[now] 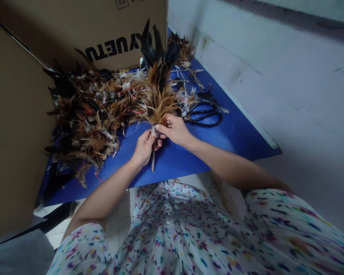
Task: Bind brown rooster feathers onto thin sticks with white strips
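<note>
A bundle of brown and black feathers (157, 88) stands on a thin wooden stick (153, 163) above the blue table (189, 152). My left hand (143, 148) is closed around the stick just below the feathers. My right hand (174, 128) pinches the base of the bundle where the quills meet the stick. Both hands touch each other there.
A big heap of loose brown and black feathers (86, 118) covers the left of the table. Black scissors (203, 114) lie to the right of my hands. A cardboard box (103, 34) stands behind, another cardboard panel (14, 126) at the left. A white wall (275, 76) runs along the right.
</note>
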